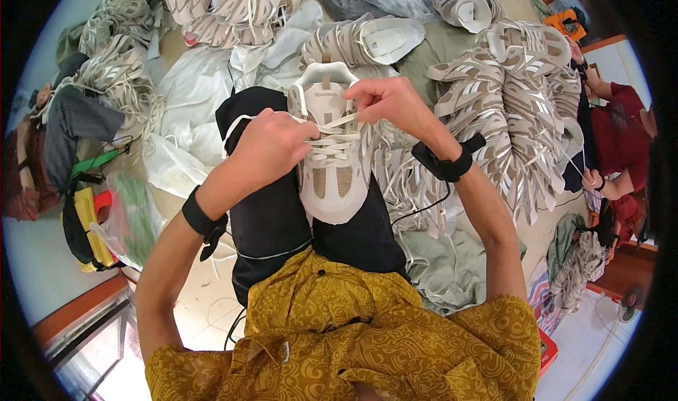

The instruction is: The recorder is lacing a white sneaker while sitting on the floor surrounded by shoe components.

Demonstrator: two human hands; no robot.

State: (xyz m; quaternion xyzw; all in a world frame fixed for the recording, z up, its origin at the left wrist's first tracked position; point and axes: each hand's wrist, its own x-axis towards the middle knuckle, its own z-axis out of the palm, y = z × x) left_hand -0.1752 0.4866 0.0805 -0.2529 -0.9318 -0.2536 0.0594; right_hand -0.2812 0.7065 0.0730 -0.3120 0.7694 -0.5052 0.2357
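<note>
A white and beige sneaker upper [337, 198] rests on my lap between my thighs, toe pointing toward me. Its white shoelace [337, 141] crosses the front in several rows below the tongue. My left hand [272, 145] is closed at the left side of the lacing, with a length of lace looping out behind it. On the other side, my right hand [397, 104] pinches a lace end between thumb and fingers near the collar. The lace between the two hands looks drawn out sideways. My left fingertips are partly hidden by the hand itself.
Stacked sneaker uppers [505, 118] fill the right side, with another pile [233, 9] at the far left. White plastic sheeting [187, 111] lies left of my legs. A person in a dark red shirt [621, 133] handles laces at the right; another person's grey-clad leg [81, 122] shows left.
</note>
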